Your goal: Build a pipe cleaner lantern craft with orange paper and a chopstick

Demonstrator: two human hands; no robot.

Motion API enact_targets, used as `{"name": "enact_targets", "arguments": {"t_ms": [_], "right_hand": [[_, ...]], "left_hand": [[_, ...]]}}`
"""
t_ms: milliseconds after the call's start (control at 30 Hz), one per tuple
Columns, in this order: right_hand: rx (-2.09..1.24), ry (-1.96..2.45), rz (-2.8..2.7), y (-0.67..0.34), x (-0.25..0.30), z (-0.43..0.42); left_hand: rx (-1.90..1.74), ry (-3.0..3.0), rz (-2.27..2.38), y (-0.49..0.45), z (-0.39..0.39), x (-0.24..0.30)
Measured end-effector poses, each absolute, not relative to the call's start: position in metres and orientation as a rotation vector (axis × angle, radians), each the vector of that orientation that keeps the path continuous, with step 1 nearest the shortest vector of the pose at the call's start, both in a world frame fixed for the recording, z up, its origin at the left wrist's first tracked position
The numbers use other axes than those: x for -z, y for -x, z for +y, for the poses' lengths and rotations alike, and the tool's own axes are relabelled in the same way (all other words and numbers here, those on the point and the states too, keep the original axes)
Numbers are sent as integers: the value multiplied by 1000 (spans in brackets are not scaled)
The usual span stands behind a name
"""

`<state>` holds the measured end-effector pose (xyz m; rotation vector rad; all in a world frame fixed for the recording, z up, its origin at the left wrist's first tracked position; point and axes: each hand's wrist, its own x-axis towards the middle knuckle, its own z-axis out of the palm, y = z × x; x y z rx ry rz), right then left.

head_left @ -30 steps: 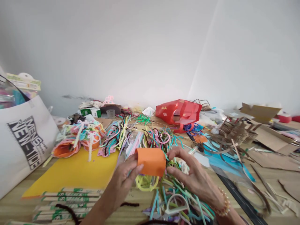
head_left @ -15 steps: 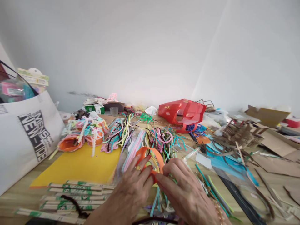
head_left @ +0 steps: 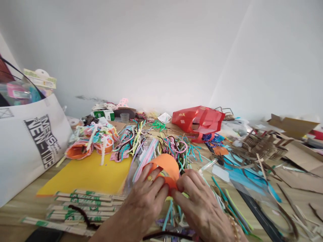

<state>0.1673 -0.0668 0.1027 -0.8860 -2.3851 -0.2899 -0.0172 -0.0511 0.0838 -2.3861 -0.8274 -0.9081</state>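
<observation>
A strip of orange craft sheet [head_left: 168, 163], curled into a loop, is held between my two hands in the middle of the table. My left hand [head_left: 148, 191], with a gold ring, grips its left and near side, fingers bent over the edge. On the right, my right hand [head_left: 198, 198] pinches the near right end; its fingertips are partly hidden. Light blue pipe cleaners [head_left: 168, 215] lie below, between my wrists. Behind the loop are pastel pipe cleaners [head_left: 148, 156] in a clear sleeve and a tangle of coloured ones [head_left: 176, 144].
Yellow sheets [head_left: 88, 178] and paper-wrapped chopsticks [head_left: 83, 205] lie to the left, near a white bag [head_left: 32, 144]. Orange cups with fuzzy trim [head_left: 80, 151] stand behind. A red bag [head_left: 198, 119] lies at the back; brown woven baskets [head_left: 264, 144] are at right.
The orange loop has tilted, so more of its broad face shows. Both hands keep their hold with slight finger shifts. The whole view has shifted slightly.
</observation>
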Motion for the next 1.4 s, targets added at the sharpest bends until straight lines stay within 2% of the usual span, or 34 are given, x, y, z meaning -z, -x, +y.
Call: {"name": "enact_targets", "arguments": {"t_ms": [233,733,1100,1400], "right_hand": [[250,895,-2278,-171,-100,-65],[239,859,-2346,-168,-100,-65],[303,844,-2241,-177,-106,-65],[404,851,-2225,-179,-107,-66]], "left_hand": [[1051,2613,-805,25,-54,-97],[882,2588,-844,21,-52,-90],[1330,2391,-842,24,-51,-101],[1277,2440,-798,28,-51,-98]]}}
